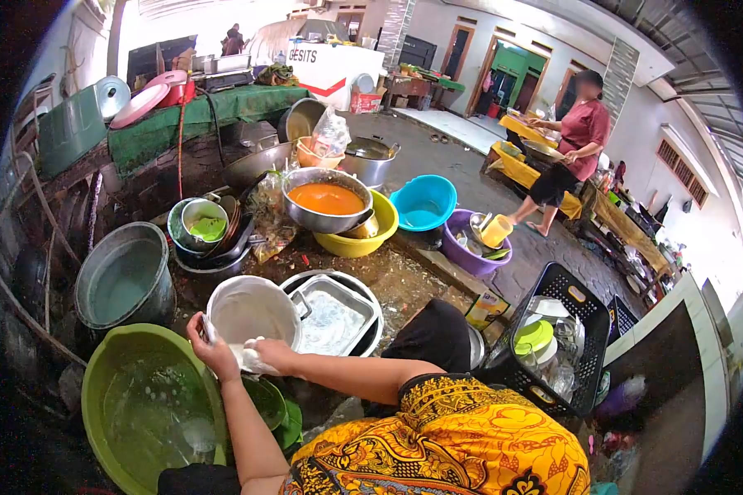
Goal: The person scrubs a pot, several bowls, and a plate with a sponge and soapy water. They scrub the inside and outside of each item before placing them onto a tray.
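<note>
The wearer's L hand [215, 355] had its fingers curled over the near rim of a pale, suds-coated round pot [256, 309] w/ a small side handle, gripping it; the R hand [276, 356] was at that rim too, fingers bent in at a lump of white stuff, but couldn't tell if they grasped a pad, a cloth or mere foam; the pot leaned w/ its mouth toward the wearer, just beyond & to the right of a large olive-green plastic tub [107, 388] of foamy water; step in hand was prob. scrubbing, as suds coated the pot's inside & no rinse looked done yet; next move seemed to call for a firm L grip on the slick rim while the R worked round the wall.

A soapy rectangular metal tray [334, 322] lay in a round black-rimmed basin [379, 322], farther right of the tub; a dark-green plastic bowl [268, 404] sat just right of the tub; a tall grey bucket [158, 301] of water stood just beyond it; well past it, a yellow plastic basin [359, 247] bore a wide steel pan [305, 216] of orange liquid; farthest from the tub, 1 co-worker [582, 132] in a red top stood by a wide metal pan [543, 152].
</note>
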Demonstrator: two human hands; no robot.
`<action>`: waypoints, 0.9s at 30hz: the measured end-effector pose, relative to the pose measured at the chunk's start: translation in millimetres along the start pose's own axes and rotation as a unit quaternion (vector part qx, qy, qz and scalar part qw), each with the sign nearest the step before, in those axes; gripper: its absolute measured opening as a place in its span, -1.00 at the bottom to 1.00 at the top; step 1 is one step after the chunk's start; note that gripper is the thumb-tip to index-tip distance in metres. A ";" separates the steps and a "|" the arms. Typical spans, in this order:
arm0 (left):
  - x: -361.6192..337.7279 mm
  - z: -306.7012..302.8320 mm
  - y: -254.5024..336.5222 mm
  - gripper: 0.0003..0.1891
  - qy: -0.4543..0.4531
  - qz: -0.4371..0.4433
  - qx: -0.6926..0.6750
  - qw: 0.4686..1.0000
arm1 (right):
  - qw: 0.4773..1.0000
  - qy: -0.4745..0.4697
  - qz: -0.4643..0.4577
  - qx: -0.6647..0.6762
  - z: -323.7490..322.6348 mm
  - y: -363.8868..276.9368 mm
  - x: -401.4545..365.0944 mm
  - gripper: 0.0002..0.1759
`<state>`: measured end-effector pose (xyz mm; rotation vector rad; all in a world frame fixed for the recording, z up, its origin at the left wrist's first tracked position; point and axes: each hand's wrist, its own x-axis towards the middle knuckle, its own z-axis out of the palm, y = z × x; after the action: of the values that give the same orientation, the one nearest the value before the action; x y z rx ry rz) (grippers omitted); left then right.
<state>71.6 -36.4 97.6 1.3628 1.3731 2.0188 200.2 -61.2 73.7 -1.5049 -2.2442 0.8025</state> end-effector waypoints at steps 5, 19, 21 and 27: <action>-0.9 -0.2 0.7 -0.68 0.029 -0.007 0.010 1.000 | 0.991 0.114 -0.052 0.037 27.6 -9.9 2.8 -0.64; -12.7 9.7 -8.8 -0.73 0.039 -0.014 -0.044 0.998 | 0.976 0.182 0.069 0.102 6.3 -29.7 -1.7 -0.63; -11.7 5.8 3.4 -0.72 0.037 -0.025 -0.022 0.999 | 0.986 0.143 -0.001 0.084 0.5 -28.3 -11.2 -0.60; 3.6 -1.1 -6.9 -0.72 0.019 0.043 -0.023 0.999 | 0.959 -0.129 -0.032 -0.250 -23.2 54.2 16.0 -0.57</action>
<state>67.4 -31.2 93.5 1.3914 1.2967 2.1291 246.7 -24.7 58.2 -1.5928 -2.8350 0.4481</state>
